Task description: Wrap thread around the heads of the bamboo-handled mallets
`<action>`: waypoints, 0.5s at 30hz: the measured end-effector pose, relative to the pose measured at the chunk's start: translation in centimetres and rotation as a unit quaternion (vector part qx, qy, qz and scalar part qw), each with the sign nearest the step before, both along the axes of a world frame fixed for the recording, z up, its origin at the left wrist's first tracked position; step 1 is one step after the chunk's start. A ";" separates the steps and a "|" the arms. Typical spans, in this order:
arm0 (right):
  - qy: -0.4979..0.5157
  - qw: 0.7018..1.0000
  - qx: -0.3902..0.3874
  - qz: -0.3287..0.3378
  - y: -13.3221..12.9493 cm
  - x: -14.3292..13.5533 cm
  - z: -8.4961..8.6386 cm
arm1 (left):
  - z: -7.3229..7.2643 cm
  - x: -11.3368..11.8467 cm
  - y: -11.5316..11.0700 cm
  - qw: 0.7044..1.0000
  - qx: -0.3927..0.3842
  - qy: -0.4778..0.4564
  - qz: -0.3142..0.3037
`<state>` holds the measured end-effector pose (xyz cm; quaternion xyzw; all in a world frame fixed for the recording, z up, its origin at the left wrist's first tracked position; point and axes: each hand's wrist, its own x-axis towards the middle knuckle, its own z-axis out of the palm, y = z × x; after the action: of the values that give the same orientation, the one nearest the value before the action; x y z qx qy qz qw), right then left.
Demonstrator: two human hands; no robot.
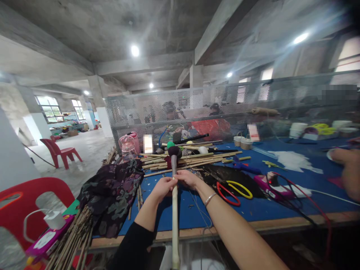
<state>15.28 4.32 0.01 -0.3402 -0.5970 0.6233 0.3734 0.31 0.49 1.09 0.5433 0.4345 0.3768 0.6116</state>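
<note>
A long pale stick (174, 221) runs away from me past the table's front edge. Toward its far end a grey covering (174, 165) wraps it, and a dark rounded head (174, 150) tops it. My left hand (163, 188) pinches the stick from the left, where bare wood meets the grey part. Closed at the same spot from the right is my right hand (187, 179), with a bracelet on its wrist. Fine strands hang below that hand. Scissors (234, 191) with one red and one yellow handle lie right of my right hand.
Several peeled sticks (194, 160) lie across the blue tabletop (194, 217). Dark flowered cloth (111, 195) and a twig bundle (74, 236) are at left. A purple power strip (271, 187) with cables sits right. Behind stands a perforated metal screen (135, 112). Another person's hand (348, 161) shows far right.
</note>
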 end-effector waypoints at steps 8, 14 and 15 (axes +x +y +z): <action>0.015 1.000 -0.008 -0.009 -0.2 0.0 0.3 | -0.2 -0.3 0.2 0.999 0.007 -0.053 -0.010; 0.084 0.995 -0.016 0.044 -0.7 -0.3 0.9 | -0.1 0.0 0.1 0.989 -0.043 -0.130 -0.061; 0.071 0.997 -0.016 0.035 -0.7 -0.4 0.9 | -0.3 0.1 0.1 0.992 -0.047 -0.107 -0.050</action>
<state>14.85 3.62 0.92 -0.2799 -0.5705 0.6679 0.3874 0.37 0.64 0.83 0.4920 0.3564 0.3810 0.6970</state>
